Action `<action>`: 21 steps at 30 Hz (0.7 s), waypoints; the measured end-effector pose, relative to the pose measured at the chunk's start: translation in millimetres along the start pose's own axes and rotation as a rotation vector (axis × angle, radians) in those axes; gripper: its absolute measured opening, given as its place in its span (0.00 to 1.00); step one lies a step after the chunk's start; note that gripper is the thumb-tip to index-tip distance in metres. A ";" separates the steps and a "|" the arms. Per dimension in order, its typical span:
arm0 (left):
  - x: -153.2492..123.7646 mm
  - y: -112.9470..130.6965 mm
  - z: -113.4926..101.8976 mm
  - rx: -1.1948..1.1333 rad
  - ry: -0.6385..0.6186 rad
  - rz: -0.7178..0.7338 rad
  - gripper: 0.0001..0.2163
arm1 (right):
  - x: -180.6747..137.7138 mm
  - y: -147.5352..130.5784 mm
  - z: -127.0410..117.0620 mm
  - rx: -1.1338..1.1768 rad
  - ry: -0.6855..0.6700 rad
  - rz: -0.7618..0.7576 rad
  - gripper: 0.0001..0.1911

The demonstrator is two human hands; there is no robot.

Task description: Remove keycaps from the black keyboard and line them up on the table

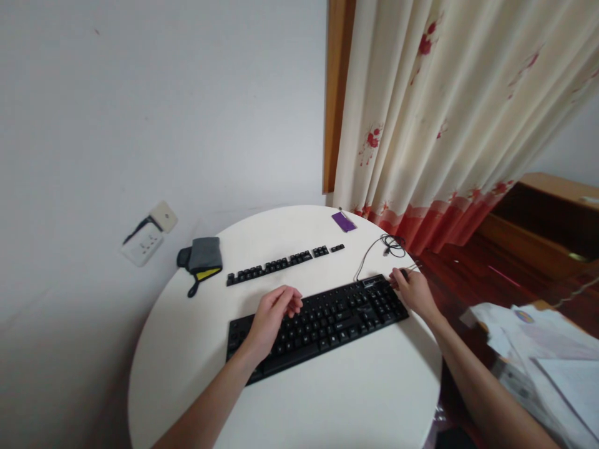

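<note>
A black keyboard (pixel 327 324) lies across a round white table, and the top row of its keys is gone. My left hand (pixel 276 312) is over its left half with the fingers curled together; whatever they may hold is hidden. At the keyboard's right end, my right hand (pixel 412 290) is closed around a keycap puller (pixel 404 273) with a black handle and thin wire ends pointing right. Behind the keyboard, loose black keycaps (pixel 276 265) stand in a line, split into groups.
A grey cloth (pixel 206 254) with a yellow underside lies at the table's left edge. A purple card (pixel 344 221) is at the back, and a coiled cable (pixel 393 244) at the back right. Papers (pixel 538 343) are stacked right of the table, below a curtain (pixel 449 112).
</note>
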State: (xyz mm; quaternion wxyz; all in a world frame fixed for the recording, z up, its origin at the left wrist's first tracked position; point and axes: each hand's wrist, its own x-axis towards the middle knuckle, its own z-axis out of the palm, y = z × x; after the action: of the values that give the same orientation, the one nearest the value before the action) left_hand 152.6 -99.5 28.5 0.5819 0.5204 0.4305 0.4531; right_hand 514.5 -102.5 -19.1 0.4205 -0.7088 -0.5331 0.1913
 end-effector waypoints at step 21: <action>-2.3 -4.1 1.7 0.007 -0.077 0.020 0.13 | -25.6 -113.5 40.9 0.533 -0.161 0.028 0.21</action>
State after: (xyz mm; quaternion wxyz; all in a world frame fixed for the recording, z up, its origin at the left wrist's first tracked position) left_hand 154.1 -102.4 24.6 0.5917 0.5439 0.4039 0.4370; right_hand 408.4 -101.1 43.8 0.5457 -0.5629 -0.4860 0.3862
